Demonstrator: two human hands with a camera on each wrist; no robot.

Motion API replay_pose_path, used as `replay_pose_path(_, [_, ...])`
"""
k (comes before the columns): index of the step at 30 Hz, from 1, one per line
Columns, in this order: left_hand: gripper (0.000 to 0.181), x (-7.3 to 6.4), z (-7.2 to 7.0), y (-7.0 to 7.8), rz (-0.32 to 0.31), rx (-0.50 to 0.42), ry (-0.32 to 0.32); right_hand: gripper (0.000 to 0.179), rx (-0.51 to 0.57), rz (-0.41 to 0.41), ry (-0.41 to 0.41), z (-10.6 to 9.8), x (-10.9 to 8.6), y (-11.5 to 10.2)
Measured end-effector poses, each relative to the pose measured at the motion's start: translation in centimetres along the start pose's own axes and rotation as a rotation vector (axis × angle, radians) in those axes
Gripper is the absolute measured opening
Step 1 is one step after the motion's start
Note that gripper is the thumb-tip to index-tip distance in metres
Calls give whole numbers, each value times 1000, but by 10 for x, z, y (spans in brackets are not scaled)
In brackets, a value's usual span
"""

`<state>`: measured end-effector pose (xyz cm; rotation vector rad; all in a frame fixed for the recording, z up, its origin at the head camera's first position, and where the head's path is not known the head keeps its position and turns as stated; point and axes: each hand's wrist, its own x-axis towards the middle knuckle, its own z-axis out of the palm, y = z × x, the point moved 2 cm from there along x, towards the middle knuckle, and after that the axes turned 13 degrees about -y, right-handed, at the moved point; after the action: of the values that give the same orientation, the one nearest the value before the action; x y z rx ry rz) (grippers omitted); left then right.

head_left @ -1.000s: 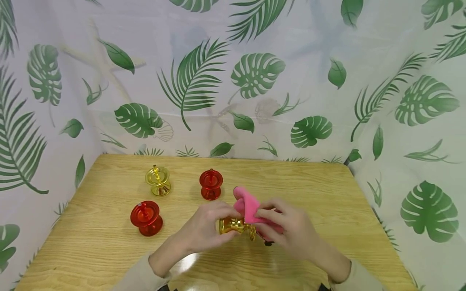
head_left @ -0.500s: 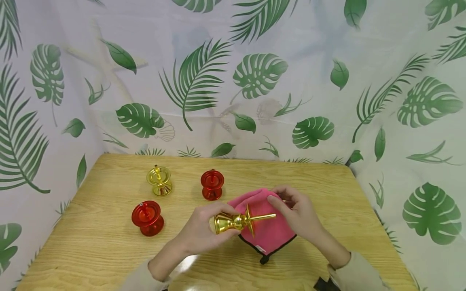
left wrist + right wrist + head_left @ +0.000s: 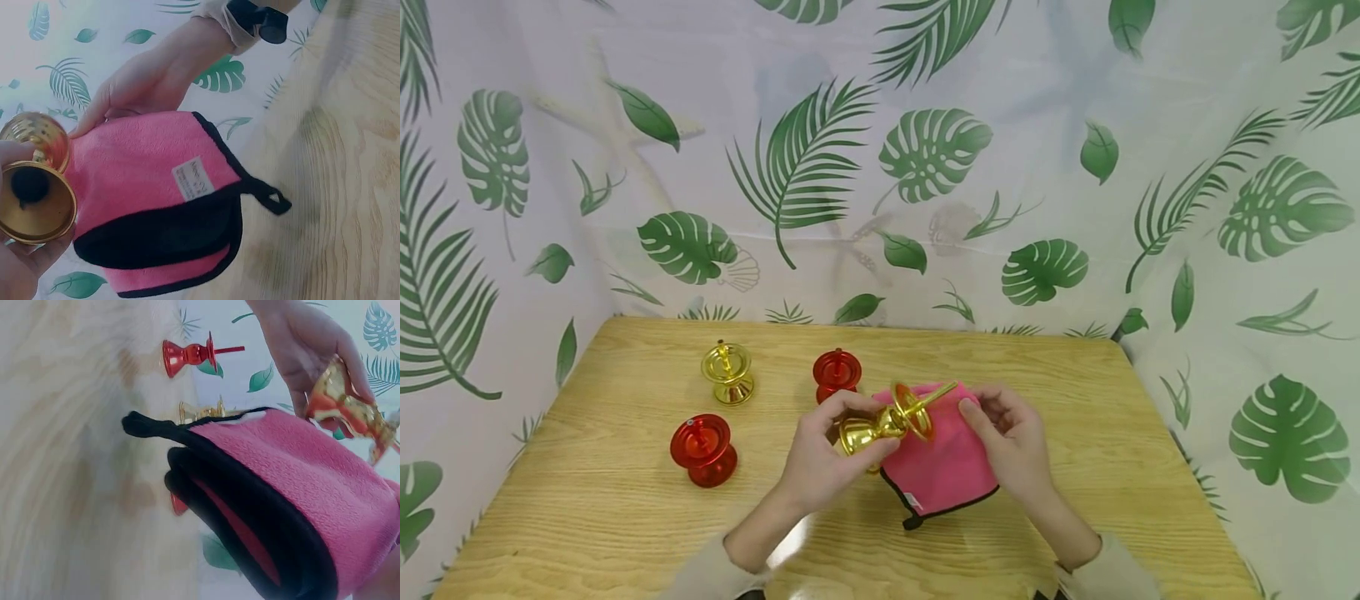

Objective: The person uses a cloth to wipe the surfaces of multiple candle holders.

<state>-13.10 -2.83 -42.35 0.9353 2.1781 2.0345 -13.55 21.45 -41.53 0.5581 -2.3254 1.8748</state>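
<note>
My left hand (image 3: 820,458) grips a shiny gold candle holder (image 3: 891,422) by its flared base, thumb on the near side. The holder is tilted, its spike pointing up and to the right past the round drip dish. In the left wrist view the hollow underside of the base (image 3: 55,215) shows, with a dark round patch inside. My right hand (image 3: 1018,446) pinches the top edge of a folded pink cloth (image 3: 943,479) with black trim, a white label and a corner loop. The cloth hangs just behind the candle holder; some right fingers are hidden behind it.
Two red candle holders stand upright on the wooden table (image 3: 587,517): one at left (image 3: 702,450), one at the back middle (image 3: 837,372), partly covered by the left hand. Another gold candle holder (image 3: 727,372) stands at the back left. Leaf-patterned curtains (image 3: 940,275) surround the table.
The cloth has come off the candle holder's spike and dish, which it covered earlier, and now hangs spread from my right hand. My left hand has raised the holder and tipped its spike upward.
</note>
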Motion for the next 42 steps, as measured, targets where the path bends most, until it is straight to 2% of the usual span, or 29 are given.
replay_pose_path(7, [35, 8, 8, -1, -68, -86, 106, 9, 79, 56, 123, 13, -7, 3])
replay_pose_path(10, [35, 9, 10, -2, -84, -102, 123, 8, 113, 72, 160, 18, -11, 2])
replay_pose_path(16, [34, 10, 13, -1, -116, -86, 100, 6, 209, 127, 184, 26, -15, 0])
replay_pose_path(20, [35, 9, 13, 2, -128, -66, 81, 6, 256, 134, 186, 26, -17, -2])
replay_pose_path(24, [42, 9, 12, 6, -137, -68, 67, 8, 256, 121, 188, 25, -16, -4])
replay_pose_path(28, [56, 10, 10, 9, -148, -57, 52, 10, 232, 111, 196, 23, -15, -6])
replay_pose_path(33, [67, 10, 7, 11, -206, -54, 12, 12, 206, 74, 204, 22, -14, -9])
replay_pose_path(37, [61, 11, 7, 9, -232, -137, -44, 8, 175, 25, 199, 22, -15, -12])
replay_pose_path(40, [56, 12, 7, 7, -235, -215, -79, 6, 147, -51, 190, 23, -16, -13])
replay_pose_path(42, [57, 12, 8, 6, -236, -229, -84, 7, 133, -124, 181, 23, -17, -14])
